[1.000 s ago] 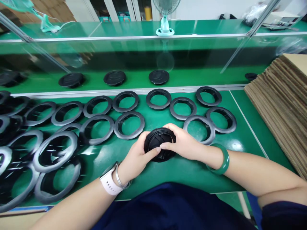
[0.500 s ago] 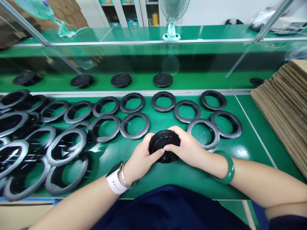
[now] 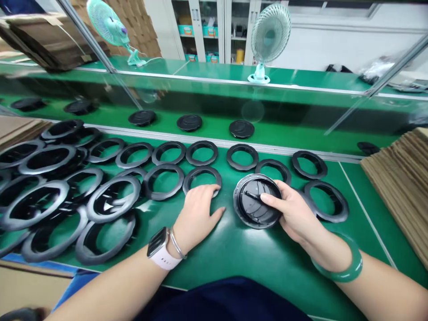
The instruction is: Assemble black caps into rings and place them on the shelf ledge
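Note:
In my right hand (image 3: 294, 211) is a round black plastic cap (image 3: 256, 200), gripped at its right edge with the thumb across its face. Its ribbed inner side is turned up toward me, and it is held above the green table (image 3: 214, 267). My left hand (image 3: 199, 211) is apart from the cap, thumb spread from the fingers. Its fingertips reach the near edge of a black ring (image 3: 202, 174); whether they grip it I cannot make out. Another black ring (image 3: 274, 169) lies behind the cap, partly covered by it.
Many black rings (image 3: 113, 198) lie across the table, piled up at the left. Several black discs (image 3: 241, 129) sit on the green ledge behind a metal rail. Stacked cardboard (image 3: 401, 174) stands at the right. Two fans (image 3: 270, 35) are on the upper shelf.
My left hand has let go of the black cap and moved left toward a ring. My right hand has carried the cap right and tilted it. The view has shifted left and up.

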Demonstrator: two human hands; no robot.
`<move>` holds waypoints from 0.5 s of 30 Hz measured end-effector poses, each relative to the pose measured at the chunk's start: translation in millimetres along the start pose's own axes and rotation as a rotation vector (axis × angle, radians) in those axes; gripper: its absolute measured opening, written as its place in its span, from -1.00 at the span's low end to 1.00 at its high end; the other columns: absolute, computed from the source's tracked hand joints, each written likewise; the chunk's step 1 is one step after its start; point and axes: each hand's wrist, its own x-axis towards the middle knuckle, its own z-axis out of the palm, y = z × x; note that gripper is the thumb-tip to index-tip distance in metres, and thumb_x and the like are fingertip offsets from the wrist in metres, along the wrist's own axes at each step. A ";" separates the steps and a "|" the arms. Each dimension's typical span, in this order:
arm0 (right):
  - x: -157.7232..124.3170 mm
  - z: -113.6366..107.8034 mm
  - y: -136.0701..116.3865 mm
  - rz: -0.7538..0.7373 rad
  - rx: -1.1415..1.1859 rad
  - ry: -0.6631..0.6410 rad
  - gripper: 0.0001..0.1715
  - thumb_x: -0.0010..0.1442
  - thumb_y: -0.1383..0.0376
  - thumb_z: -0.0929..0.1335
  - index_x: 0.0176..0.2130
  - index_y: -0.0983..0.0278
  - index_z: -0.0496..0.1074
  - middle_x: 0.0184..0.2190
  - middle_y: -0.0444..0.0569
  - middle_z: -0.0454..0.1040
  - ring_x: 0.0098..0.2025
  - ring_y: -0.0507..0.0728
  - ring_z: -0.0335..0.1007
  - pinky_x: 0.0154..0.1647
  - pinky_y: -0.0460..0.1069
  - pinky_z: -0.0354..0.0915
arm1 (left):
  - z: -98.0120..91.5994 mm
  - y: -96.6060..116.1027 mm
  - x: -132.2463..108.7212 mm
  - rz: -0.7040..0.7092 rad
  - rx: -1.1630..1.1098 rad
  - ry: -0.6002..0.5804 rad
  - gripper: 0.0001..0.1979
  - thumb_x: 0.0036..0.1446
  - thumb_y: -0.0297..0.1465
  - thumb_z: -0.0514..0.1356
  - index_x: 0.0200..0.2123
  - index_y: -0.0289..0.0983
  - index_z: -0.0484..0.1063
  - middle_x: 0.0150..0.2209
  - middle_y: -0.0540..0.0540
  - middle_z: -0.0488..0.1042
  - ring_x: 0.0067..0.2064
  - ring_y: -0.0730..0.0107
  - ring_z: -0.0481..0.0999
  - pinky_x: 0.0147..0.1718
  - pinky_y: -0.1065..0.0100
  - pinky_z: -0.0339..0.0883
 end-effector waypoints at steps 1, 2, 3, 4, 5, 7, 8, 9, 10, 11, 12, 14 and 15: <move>0.5 0.0 -1.3 0.032 0.051 -0.003 -0.40 -0.11 0.13 0.62 -0.13 0.25 0.43 -0.13 0.00 0.57 -0.10 0.22 0.53 -0.03 0.10 0.46 | 2.6 0.7 -0.4 0.041 0.001 -0.042 -0.56 0.14 -0.41 0.28 0.10 -0.20 0.32 0.03 -0.20 0.45 0.10 -0.05 0.40 0.13 -0.07 0.23; 1.0 0.2 -2.1 0.058 0.099 -0.013 -0.45 -0.08 0.12 0.61 -0.16 0.26 0.44 -0.15 0.00 0.58 -0.11 0.21 0.53 -0.05 0.09 0.46 | 5.1 2.2 -1.1 0.078 -0.017 -0.080 -0.58 0.14 -0.47 0.25 0.08 -0.19 0.34 0.00 -0.19 0.47 0.07 -0.02 0.42 0.11 -0.06 0.24; 1.6 0.2 -2.5 0.087 0.145 -0.028 -0.51 -0.03 0.10 0.58 -0.18 0.26 0.45 -0.17 0.00 0.58 -0.12 0.21 0.54 -0.06 0.08 0.47 | 7.3 4.2 -2.1 0.110 -0.043 -0.118 -0.59 0.13 -0.52 0.21 0.06 -0.19 0.36 -0.04 -0.17 0.48 0.03 0.01 0.43 0.08 -0.03 0.27; 2.7 -0.2 -2.8 0.119 0.189 -0.043 -0.57 0.02 0.09 0.55 -0.20 0.27 0.47 -0.18 0.02 0.59 -0.13 0.22 0.54 -0.08 0.08 0.48 | 8.9 6.4 -3.1 0.144 -0.076 -0.157 -0.60 0.11 -0.57 0.17 0.03 -0.19 0.38 -0.08 -0.16 0.50 -0.02 0.04 0.44 0.05 0.00 0.28; 4.7 -1.2 -3.5 0.151 0.228 -0.057 -0.61 0.07 0.09 0.52 -0.21 0.28 0.48 -0.19 0.03 0.60 -0.12 0.22 0.55 -0.10 0.08 0.49 | 9.9 8.6 -4.1 0.178 -0.114 -0.201 -0.58 0.08 -0.62 0.13 0.01 -0.18 0.40 -0.12 -0.15 0.50 -0.05 0.07 0.45 0.03 0.02 0.30; 13.4 -6.9 -8.2 0.190 0.276 -0.069 -0.67 0.10 0.11 0.47 -0.21 0.28 0.50 -0.21 0.05 0.60 -0.11 0.24 0.55 -0.12 0.10 0.51 | 9.8 12.0 -5.7 0.242 -0.198 -0.281 -0.50 0.01 -0.68 0.09 0.01 -0.18 0.43 -0.16 -0.13 0.51 -0.08 0.11 0.45 0.03 0.05 0.31; 20.8 -12.2 -13.2 0.181 0.270 -0.068 -0.68 0.09 0.12 0.45 -0.21 0.28 0.50 -0.21 0.05 0.60 -0.12 0.24 0.56 -0.13 0.11 0.51 | 8.8 13.3 -6.0 0.264 -0.244 -0.306 -0.46 -0.01 -0.69 0.09 0.02 -0.17 0.44 -0.16 -0.12 0.52 -0.07 0.12 0.45 0.05 0.05 0.30; 30.6 -19.2 -20.3 0.136 0.229 -0.059 -0.67 0.08 0.13 0.44 -0.20 0.28 0.49 -0.21 0.06 0.60 -0.13 0.25 0.56 -0.14 0.13 0.51 | 7.2 14.3 -6.2 0.270 -0.293 -0.316 -0.43 -0.03 -0.68 0.10 0.04 -0.16 0.44 -0.15 -0.12 0.53 -0.04 0.12 0.45 0.08 0.05 0.29; 42.8 -27.9 -29.6 0.042 0.136 -0.031 -0.65 0.08 0.11 0.42 -0.19 0.29 0.49 -0.21 0.08 0.60 -0.15 0.25 0.57 -0.16 0.14 0.51 | 5.3 14.9 -6.0 0.256 -0.346 -0.315 -0.43 -0.03 -0.67 0.11 0.05 -0.14 0.46 -0.15 -0.11 0.53 -0.02 0.12 0.45 0.10 0.06 0.28; 57.4 -37.7 -40.6 -0.077 0.015 0.010 -0.61 0.08 0.08 0.40 -0.18 0.30 0.48 -0.20 0.11 0.60 -0.16 0.26 0.57 -0.16 0.15 0.51 | 3.2 15.2 -5.6 0.220 -0.401 -0.307 -0.45 -0.01 -0.65 0.14 0.04 -0.12 0.47 -0.15 -0.10 0.53 -0.01 0.12 0.45 0.10 0.07 0.29; 74.0 -48.1 -52.8 -0.221 -0.134 0.067 -0.56 0.10 0.04 0.38 -0.14 0.31 0.47 -0.17 0.14 0.59 -0.15 0.26 0.56 -0.15 0.16 0.51 | 1.3 14.9 -5.1 0.168 -0.465 -0.299 -0.49 0.02 -0.61 0.17 0.03 -0.11 0.50 -0.15 -0.10 0.54 -0.01 0.12 0.46 0.10 0.08 0.30; 109.6 -69.0 -77.2 -0.469 -0.395 0.202 -0.44 0.15 -0.01 0.35 -0.01 0.33 0.42 -0.05 0.19 0.55 -0.07 0.27 0.53 -0.05 0.20 0.47 | -1.3 12.4 -3.9 0.034 -0.634 -0.301 -0.62 0.10 -0.49 0.23 0.00 -0.10 0.53 -0.12 -0.10 0.55 -0.02 0.13 0.49 0.07 0.11 0.34; 126.8 -78.8 -87.7 -0.534 -0.460 0.248 -0.40 0.16 0.00 0.36 0.07 0.32 0.39 0.04 0.18 0.50 0.02 0.26 0.49 0.06 0.21 0.42 | -1.6 10.1 -3.3 -0.038 -0.737 -0.305 -0.66 0.13 -0.41 0.25 0.01 -0.10 0.53 -0.08 -0.11 0.55 -0.01 0.13 0.50 0.06 0.11 0.35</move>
